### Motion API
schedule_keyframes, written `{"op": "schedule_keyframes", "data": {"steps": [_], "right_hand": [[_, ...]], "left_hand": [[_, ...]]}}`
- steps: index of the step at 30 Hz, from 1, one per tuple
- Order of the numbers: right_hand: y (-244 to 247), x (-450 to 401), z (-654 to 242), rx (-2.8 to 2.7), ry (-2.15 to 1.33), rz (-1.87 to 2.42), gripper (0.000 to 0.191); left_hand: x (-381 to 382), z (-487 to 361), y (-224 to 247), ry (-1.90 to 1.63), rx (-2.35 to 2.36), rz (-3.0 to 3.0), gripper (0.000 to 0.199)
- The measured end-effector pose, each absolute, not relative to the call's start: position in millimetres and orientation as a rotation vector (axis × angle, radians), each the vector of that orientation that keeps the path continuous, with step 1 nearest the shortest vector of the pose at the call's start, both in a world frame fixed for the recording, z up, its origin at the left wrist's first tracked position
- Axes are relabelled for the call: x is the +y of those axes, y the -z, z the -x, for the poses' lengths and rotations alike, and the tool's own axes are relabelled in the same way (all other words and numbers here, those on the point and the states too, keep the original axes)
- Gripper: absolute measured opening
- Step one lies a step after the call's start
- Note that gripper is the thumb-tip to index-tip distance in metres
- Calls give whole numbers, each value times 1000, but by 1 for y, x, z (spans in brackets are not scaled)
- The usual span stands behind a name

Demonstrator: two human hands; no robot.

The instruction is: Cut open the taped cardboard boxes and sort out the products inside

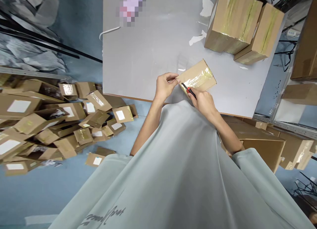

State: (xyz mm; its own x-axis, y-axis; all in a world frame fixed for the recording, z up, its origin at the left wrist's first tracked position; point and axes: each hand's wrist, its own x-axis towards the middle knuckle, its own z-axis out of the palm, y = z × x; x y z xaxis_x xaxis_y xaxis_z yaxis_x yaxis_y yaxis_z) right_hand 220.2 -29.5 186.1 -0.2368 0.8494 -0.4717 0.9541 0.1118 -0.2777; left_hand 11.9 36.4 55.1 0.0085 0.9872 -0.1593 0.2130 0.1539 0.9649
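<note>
Currently, the small cardboard box lies on the grey worktop, near its front edge and just ahead of the person's body, set at a slant with shiny yellowish tape along its upper face. The left hand is at its left end, thumb and index fingers nearly closed together at the corner, pinching the cardboard there; exactly how much they grip is too small to tell. The right hand has its fingers curled closed around a red and black cutter, whose dark tip points up and left to the taped side of the box, close to the left fingertips; whether the tip touches the tape cannot be told. Just beyond the left end of the box, a clear plastic piece lies on the worktop. Farther off to the right, taped cartons stand close together, with torn white patches on the surface to their left. Near the far left side are a pixelated pink item and a white cable reaching over the edge. Down on the blue floor to the left, many opened boxes lie heaped, several with white labels
</note>
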Motion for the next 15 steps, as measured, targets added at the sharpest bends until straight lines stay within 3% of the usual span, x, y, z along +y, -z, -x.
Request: {"op": "schedule_keyframes", "data": {"steps": [15], "right_hand": [[-215,-6,-195,2061,726,-1652,43]], "left_hand": [[39,-26,-45,-1029,1547,-1187,21]]}}
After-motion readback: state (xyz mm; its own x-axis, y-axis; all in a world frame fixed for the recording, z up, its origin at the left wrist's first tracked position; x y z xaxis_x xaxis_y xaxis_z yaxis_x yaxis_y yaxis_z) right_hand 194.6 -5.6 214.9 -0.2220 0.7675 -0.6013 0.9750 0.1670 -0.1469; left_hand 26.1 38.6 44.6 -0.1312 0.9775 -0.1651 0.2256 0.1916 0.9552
